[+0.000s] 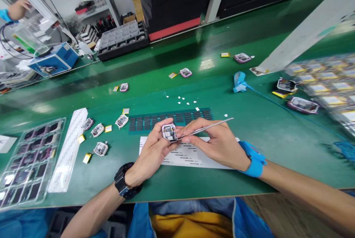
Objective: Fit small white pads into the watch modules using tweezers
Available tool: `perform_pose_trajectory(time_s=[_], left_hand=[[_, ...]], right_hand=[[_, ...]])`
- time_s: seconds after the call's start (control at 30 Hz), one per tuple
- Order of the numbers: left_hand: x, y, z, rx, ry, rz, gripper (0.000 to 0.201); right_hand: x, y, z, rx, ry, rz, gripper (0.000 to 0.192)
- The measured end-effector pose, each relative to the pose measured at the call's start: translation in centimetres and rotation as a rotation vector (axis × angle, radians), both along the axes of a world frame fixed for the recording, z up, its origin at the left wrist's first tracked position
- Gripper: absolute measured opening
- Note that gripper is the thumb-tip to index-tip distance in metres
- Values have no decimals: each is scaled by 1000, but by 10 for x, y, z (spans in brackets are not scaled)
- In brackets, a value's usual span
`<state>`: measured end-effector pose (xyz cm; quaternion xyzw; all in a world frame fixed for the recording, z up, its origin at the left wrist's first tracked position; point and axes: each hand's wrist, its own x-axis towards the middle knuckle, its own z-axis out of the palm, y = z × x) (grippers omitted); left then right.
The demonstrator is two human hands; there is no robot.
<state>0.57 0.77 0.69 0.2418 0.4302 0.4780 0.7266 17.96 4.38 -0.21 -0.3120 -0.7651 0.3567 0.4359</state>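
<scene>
My left hand (155, 145), with a black watch on its wrist, is closed around a small opened device (169, 132). The device has a purple-and-white casing and a bare circuit board facing up. Pinched in my right hand (213, 142) is a pair of metal tweezers (205, 128), its tips reaching the device's lower right edge. The right wrist wears a blue strap (253, 159). Beneath both hands lies a white printed label sheet (191, 156). Just behind them is a teal sheet with rows of dark strips (146, 121).
Several opened devices with yellow batteries (101, 148) lie to the left and further back. A clear tray (27, 160) of parts stands far left, another tray (330, 79) far right. A white post (299, 31) rises at right, near a blue cord (274, 99). A co-worker's hand (19, 9) shows at upper left.
</scene>
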Motion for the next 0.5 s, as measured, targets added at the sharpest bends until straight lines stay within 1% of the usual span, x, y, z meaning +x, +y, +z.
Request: perform_pose_trajectory(time_s=[0.17,0.33,0.43,0.5], left_hand=[[0,1,-1,2,5,3,45],[-1,1,-2,27,19,-19,45],[-1,0,-2,42,34,-43,45],[-2,0,-1,53,45,-56,46]], right_hand=[[0,0,-1,32,-11,5,7],[0,-1,-4,55,-12,45,5],[0,-2,-3,37,-13,46,4],[-1,-1,1,-15,-3,34,5]])
